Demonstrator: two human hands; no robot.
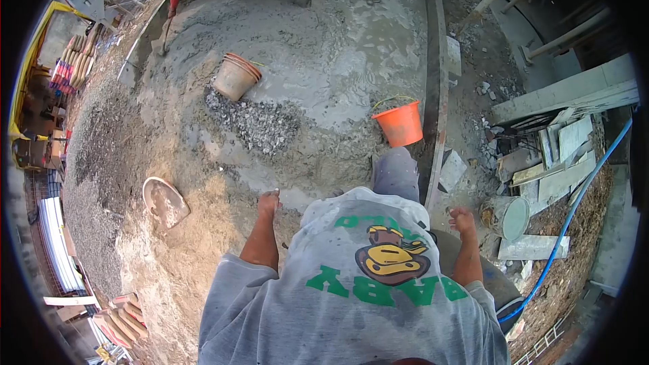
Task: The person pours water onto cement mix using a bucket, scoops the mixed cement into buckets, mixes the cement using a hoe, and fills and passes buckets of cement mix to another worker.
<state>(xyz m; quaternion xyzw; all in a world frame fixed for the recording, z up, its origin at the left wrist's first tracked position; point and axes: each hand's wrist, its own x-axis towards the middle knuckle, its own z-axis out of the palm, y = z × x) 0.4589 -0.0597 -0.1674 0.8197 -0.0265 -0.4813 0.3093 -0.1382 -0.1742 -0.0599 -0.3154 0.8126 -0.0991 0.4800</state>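
My left hand (268,201) hovers over the near edge of the wet mix (338,54), its fingers too small to read; out right, my right hand (462,220) hangs in the air, fingers loosely curled, slightly apart, a pale bucket (507,217) nearby. Just past my knee (397,174), by the mix's right edge, sits the orange bucket (400,125), bright, grey-smudged, its thin handle at the rim. Farther left, there's the stack of dirty, mud-coated buckets (235,78) beside gravel (260,122).
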